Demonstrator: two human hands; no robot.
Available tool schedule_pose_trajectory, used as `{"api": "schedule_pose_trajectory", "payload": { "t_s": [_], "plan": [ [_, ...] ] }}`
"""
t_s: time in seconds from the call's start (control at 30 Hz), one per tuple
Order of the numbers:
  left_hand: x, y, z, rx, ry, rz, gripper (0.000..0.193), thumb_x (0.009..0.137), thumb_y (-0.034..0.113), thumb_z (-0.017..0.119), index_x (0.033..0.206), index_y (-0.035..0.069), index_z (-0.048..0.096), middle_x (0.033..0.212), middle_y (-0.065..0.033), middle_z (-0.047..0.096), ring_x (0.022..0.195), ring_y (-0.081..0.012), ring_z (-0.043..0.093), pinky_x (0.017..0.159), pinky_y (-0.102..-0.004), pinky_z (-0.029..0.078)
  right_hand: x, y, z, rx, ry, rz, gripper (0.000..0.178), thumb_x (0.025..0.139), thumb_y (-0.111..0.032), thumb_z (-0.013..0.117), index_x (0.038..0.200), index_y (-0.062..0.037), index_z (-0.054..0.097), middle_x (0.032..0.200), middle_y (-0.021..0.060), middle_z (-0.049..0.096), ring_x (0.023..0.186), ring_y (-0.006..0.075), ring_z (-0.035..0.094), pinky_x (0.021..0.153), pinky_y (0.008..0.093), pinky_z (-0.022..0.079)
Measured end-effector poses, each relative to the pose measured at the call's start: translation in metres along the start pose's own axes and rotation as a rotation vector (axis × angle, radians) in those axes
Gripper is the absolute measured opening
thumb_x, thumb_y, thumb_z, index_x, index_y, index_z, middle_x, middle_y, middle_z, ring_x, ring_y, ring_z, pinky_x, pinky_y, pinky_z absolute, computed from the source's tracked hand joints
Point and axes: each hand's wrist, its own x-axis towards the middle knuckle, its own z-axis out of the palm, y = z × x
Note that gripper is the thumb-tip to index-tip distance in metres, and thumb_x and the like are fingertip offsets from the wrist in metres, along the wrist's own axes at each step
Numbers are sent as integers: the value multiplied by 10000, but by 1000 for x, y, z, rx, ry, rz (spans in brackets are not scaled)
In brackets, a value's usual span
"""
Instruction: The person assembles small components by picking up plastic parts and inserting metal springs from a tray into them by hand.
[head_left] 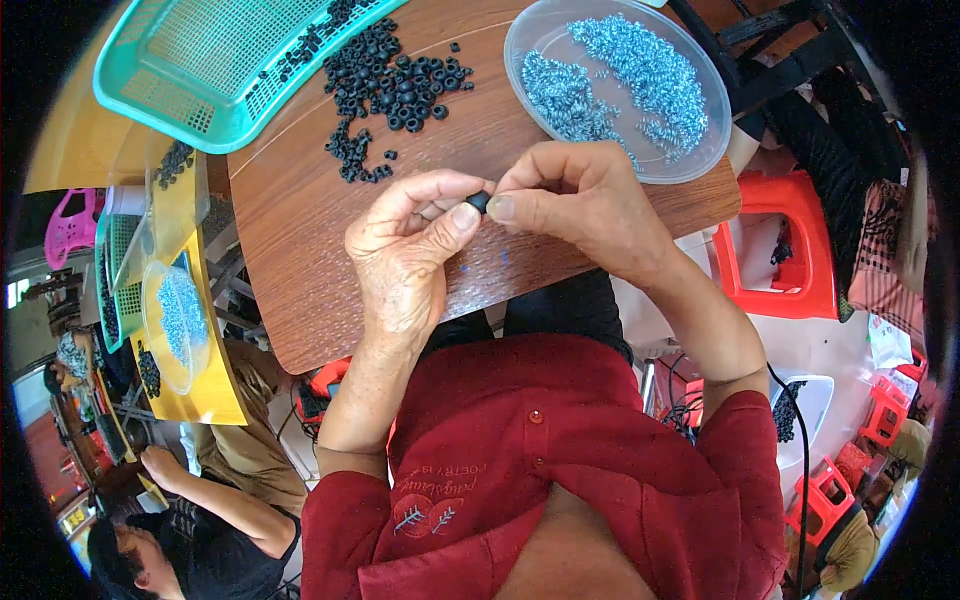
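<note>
Between my two hands, over the near part of the wooden table [330, 270], is a small round black part [480, 201]. My left hand [400, 255] pinches it between thumb and forefinger. Close against its right side, the thumb and fingers of my right hand [595, 205] are also pinched together on it; whether a smaller piece is in them I cannot tell. Beyond my left hand lies a loose pile of black ring-shaped parts [400, 85]. Past my right hand stands a clear round tub [655, 165] with small shiny pieces that look like metal springs [640, 75].
A green mesh basket [190, 80] with more black parts stands at the far left. A red plastic stool [780, 250] is right of the table. On the left, a person in black [200, 520] sits by a yellow table [205, 385] holding similar tubs.
</note>
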Motion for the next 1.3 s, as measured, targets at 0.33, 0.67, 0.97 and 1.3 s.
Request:
{"api": "schedule_pose_trajectory", "payload": {
  "t_s": [0.33,0.67,0.97,1.3],
  "plan": [
    [-12,-3,6,-156,97,9,311,779,-49,663,1082,-43,595,970,-123,654,873,-147,609,815,-257,489,-6,-6,17,-106,130,-68,127,811,-113,693,833,4,650,745,-18,611,680,25,513,592,180,413],
    [-9,-9,-8,-171,81,-38,260,791,-48,651,1049,-44,614,983,-112,644,847,-138,609,775,-268,516,4,-1,20,189,87,88,178,799,-181,701,811,-10,654,704,21,623,613,47,521,535,178,369],
    [-12,-10,-8,-119,185,42,253,770,-66,665,1019,-38,628,952,-84,642,778,-115,586,763,-237,496,2,-5,40,-151,228,-96,145,807,-123,692,841,11,651,745,5,631,682,35,531,593,183,419],
    [-10,-7,-13,-272,92,-102,254,789,-57,646,1039,-37,611,941,-102,641,825,-145,603,767,-255,501,25,-4,24,11,81,55,191,745,-141,712,764,35,641,658,68,650,635,110,610,581,241,475]
  ]
}}
